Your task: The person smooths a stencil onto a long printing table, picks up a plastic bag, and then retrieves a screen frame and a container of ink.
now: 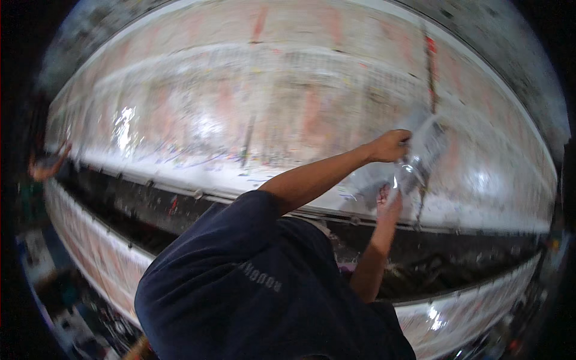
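Note:
My left hand [390, 146] reaches across to the right over the long table, its fingers closed at the edge of a crumpled clear plastic bag or sheet [427, 144]. Nearer to me, my right hand [389, 205] comes up from below, with the plastic's lower part over its fingers. The fingers look bent round the plastic, though glare and blur hide part of them. Greyish contents or folds show through the plastic; I cannot make out which. It is held tilted, just above the table surface.
A long table [198, 90] with a glossy, stained, reddish-streaked top stretches across the view. A dark aisle [156, 204] runs along its near edge, where small round fittings [198, 194] sit. A second similar table [99, 255] lies behind me. Another person's arm [49, 168] shows at far left.

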The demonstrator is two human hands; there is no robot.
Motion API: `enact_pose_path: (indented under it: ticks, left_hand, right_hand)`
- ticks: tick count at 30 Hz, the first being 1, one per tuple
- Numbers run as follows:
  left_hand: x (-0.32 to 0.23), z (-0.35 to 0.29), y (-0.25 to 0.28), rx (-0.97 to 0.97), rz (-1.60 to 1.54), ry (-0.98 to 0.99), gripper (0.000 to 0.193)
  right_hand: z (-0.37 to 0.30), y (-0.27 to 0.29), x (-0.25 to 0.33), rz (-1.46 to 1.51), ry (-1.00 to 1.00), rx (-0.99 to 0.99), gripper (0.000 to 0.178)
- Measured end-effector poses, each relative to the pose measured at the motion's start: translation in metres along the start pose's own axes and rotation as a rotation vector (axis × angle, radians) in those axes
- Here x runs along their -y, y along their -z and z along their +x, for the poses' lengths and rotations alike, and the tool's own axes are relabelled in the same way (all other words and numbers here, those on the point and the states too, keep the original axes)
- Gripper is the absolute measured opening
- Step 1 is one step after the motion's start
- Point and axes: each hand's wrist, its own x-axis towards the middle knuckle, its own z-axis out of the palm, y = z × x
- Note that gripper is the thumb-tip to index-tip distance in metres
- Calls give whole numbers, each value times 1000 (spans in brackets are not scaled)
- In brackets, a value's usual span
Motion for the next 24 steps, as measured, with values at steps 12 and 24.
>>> enact_pose_path:
  ticks: [12, 24]
  left_hand:
    - [-158, -105, 364, -16, -462, -421, 24]
    - [-180, -400, 609, -433, -290, -289, 20]
  right_hand:
    - [-199, -397, 52, -187, 1159, 522, 30]
    - [-257, -613, -156, -115, 596, 798, 20]
